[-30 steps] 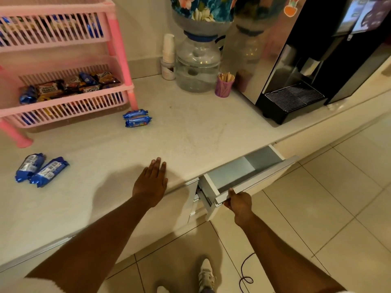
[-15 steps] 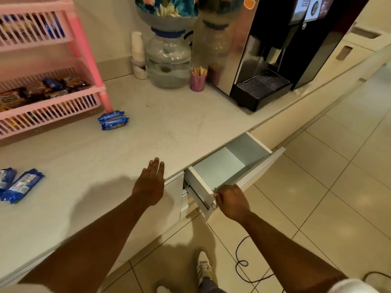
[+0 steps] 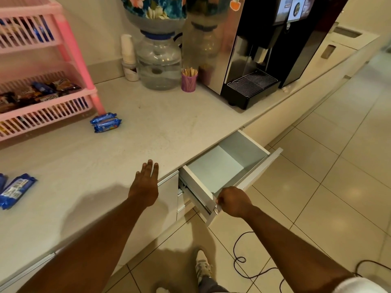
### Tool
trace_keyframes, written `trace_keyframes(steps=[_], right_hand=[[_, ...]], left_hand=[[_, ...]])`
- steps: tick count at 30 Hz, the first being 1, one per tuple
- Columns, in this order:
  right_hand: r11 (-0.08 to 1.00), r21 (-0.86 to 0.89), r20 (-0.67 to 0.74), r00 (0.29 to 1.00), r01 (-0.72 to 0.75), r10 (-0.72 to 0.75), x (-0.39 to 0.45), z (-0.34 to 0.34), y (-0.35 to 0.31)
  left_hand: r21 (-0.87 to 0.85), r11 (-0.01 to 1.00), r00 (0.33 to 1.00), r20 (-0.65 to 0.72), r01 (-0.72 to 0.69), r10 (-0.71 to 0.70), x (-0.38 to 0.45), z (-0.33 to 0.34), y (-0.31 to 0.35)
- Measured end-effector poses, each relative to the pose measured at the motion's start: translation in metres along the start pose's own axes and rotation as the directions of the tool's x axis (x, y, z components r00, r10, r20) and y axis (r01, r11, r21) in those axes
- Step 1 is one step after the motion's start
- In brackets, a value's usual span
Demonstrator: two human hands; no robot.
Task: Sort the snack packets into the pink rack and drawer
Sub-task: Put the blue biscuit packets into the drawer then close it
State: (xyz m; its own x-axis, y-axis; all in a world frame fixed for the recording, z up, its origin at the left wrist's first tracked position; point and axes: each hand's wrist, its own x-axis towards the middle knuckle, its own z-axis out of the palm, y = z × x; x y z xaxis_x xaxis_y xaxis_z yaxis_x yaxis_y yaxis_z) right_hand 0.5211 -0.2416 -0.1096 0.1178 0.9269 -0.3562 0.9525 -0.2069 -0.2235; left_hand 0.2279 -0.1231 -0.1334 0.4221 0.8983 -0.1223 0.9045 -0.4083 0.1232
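A white drawer (image 3: 249, 149) under the counter stands pulled out and looks empty inside. My right hand (image 3: 232, 200) grips the near end of its front panel. My left hand (image 3: 146, 185) rests flat on the counter edge, fingers together, holding nothing. Two blue snack packets (image 3: 105, 123) lie stacked on the counter by the foot of the pink rack (image 3: 72, 49). Two more blue packets (image 3: 15, 190) lie at the far left edge. The rack's lower shelf holds several mixed packets (image 3: 40, 92).
At the back of the counter (image 3: 169, 127) stand a water jar (image 3: 158, 64), stacked paper cups (image 3: 129, 56), a purple cup of stirrers (image 3: 189, 80) and a black coffee machine (image 3: 270, 49). A black cable (image 3: 243, 261) loops on the tiled floor by my shoe.
The drawer has been pulled further out by my right hand. The view has shifted right, so the rack and packets sit further left. My left hand has stayed on the counter.
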Motion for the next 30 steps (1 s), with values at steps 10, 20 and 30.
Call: trace_keyframes(steps=[10, 20, 30], right_hand=[[0.998, 0.064, 0.153, 0.988, -0.019, 0.009, -0.008, 0.004, 0.022], [0.998, -0.005, 0.239, 0.969, 0.067, -0.064, 0.015, -0.004, 0.022], [0.967, 0.119, 0.088, 0.967, 0.227, -0.238, 0.067, -0.027, 0.005]], left_hand=[[-0.009, 1.0, 0.996, -0.084, -0.024, 0.023, -0.007, 0.005, 0.001], [-0.081, 0.993, 0.995, -0.048, 0.088, -0.092, -0.002, 0.004, 0.004], [-0.159, 0.976, 0.988, -0.008, 0.149, -0.152, -0.002, -0.01, 0.011]])
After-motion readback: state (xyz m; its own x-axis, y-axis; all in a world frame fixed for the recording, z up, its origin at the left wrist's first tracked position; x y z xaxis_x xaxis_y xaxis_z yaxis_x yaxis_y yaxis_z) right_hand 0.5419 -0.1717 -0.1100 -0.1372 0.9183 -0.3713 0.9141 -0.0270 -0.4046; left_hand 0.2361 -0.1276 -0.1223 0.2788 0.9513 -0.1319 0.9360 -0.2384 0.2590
